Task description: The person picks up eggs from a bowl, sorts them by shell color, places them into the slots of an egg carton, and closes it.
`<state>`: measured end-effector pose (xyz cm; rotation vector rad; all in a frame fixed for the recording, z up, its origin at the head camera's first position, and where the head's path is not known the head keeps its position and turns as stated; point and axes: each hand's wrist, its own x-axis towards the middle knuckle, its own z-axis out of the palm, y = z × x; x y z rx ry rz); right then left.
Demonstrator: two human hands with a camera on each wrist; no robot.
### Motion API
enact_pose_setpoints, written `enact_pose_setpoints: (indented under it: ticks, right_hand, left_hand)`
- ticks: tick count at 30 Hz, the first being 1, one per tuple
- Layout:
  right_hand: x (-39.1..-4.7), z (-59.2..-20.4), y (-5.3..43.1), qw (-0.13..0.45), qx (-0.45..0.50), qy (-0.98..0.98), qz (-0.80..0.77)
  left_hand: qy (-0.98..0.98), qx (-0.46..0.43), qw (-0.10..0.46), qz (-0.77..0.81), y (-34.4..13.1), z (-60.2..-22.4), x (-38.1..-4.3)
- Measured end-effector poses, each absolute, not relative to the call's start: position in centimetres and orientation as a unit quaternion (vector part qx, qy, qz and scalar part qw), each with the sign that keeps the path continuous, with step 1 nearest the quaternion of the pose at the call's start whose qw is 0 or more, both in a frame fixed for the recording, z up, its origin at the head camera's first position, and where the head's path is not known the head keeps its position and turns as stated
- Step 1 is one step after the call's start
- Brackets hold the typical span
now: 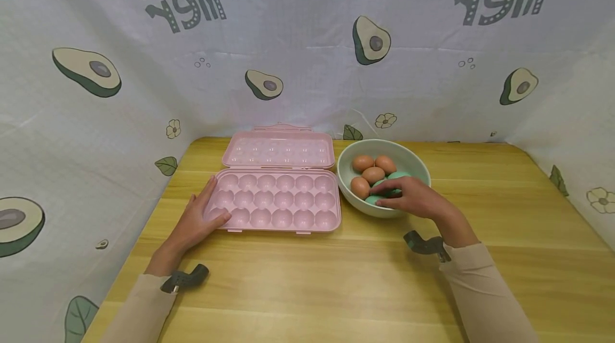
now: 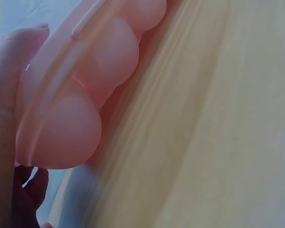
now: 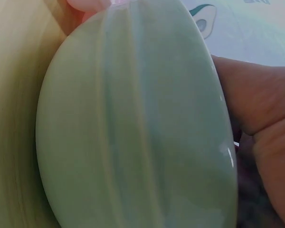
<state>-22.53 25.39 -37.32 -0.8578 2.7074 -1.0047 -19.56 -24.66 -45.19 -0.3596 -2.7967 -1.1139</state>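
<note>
A pink plastic egg box [image 1: 283, 201] lies with its lid [image 1: 278, 149] folded back, its round hollows bare. My left hand [image 1: 194, 223] holds the box at the near left corner, thumb over the rim and fingers along the left side. In the left wrist view the thumb [image 2: 4, 104] lies against the box's edge [image 2: 47, 90]. Right of it stands a pale green bowl [image 1: 418, 164] with several brown eggs [image 1: 362, 163] and green eggs [image 1: 399, 175]. My right hand [image 1: 410, 197] reaches over the rim, bent fingertips among the green eggs; I cannot tell whether they grip one.
The bowl stands close beside the egg box on a wooden table [image 1: 288, 279]. A white cloth [image 1: 307, 92] printed with avocados hangs behind the table and along both sides. Dark camera mounts [image 1: 184, 279] sit on both wrists.
</note>
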Motion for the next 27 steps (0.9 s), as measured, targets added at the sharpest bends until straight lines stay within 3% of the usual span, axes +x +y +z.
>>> enact_pose_setpoints:
  ticks: [27]
  right_hand:
    - [-23.0,-36.1,24.1,0.065,-0.301,0.923,-0.23]
  left_hand:
    - [-0.918,-0.112,0.047,-0.377,-25.0,-45.2,-19.6]
